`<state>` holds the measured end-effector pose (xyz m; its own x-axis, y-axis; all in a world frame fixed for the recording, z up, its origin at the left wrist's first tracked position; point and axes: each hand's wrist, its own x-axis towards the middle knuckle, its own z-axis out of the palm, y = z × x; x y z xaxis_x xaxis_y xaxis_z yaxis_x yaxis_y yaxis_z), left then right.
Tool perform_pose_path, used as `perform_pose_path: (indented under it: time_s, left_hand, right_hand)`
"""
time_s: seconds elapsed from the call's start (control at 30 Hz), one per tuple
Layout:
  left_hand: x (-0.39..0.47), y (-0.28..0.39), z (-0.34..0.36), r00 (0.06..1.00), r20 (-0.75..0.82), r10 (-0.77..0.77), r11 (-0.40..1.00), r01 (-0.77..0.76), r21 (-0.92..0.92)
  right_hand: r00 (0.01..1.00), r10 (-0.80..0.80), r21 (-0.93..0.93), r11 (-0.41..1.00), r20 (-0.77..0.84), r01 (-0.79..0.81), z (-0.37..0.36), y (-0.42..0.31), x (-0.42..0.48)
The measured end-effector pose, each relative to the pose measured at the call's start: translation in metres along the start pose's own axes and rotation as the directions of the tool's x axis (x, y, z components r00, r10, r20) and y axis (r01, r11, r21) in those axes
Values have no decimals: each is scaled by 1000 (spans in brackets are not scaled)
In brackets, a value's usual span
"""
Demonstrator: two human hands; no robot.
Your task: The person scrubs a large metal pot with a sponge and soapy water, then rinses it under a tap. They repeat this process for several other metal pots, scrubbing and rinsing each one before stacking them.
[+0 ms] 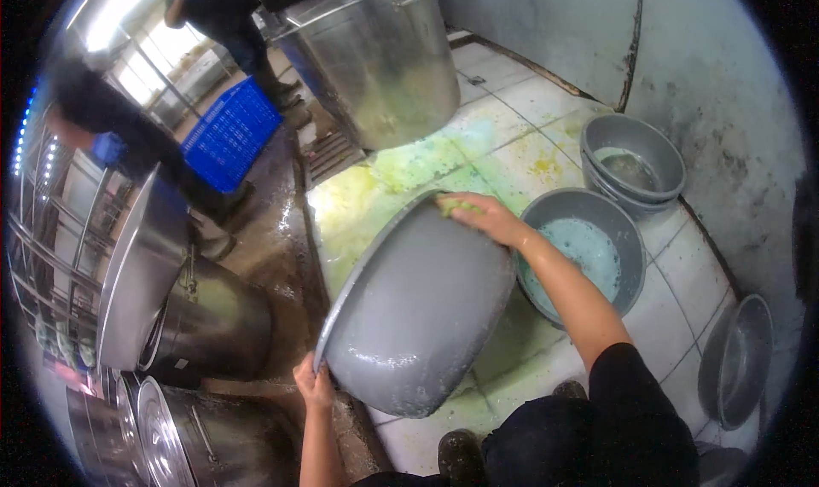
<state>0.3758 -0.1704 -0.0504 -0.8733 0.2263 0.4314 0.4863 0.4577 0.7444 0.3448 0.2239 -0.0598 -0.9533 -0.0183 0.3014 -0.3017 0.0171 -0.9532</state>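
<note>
A large grey plastic basin is tilted on its side in front of me, its outer underside facing my body. My left hand grips its rim at the lower left. At the upper end of the basin, my right hand presses a yellow-green scrubbing pad against the basin near the rim. Close to my right forearm stands a grey tub holding foamy, pale bluish water. My forearm covers part of that tub. The basin's inside is turned away from view.
Stacked grey tubs stand by the wall, and another grey basin leans there. A large metal bin stands on wet, yellow-green-stained tiles. Leftward are steel pots, a blue crate and two people.
</note>
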Motion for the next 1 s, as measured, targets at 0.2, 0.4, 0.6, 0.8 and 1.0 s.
perform_pose_path:
  time_s: [0.2,0.4,0.6,0.8,1.0]
  left_hand:
    - [32,-43,1,996,-1,-90,990,89,-114]
    - [27,-42,9,914,-30,-405,837,358,-414]
    - [-4,-75,25,879,-93,-467,804,379,-458]
    - [9,-80,36,869,-133,-477,829,394,-396]
    - [6,-85,31,909,-112,-401,869,338,-361]
  right_hand:
    - [751,615,669,665,-239,-332,-15,107,-52]
    - [805,318,110,946,-502,-305,2,27,-27]
    - [863,-398,-638,761,-310,122,51,-26,12]
    - [774,-586,-675,473,238,566,143,-67,18]
    - [491,-651,-371,326,579,870,141,-61,34]
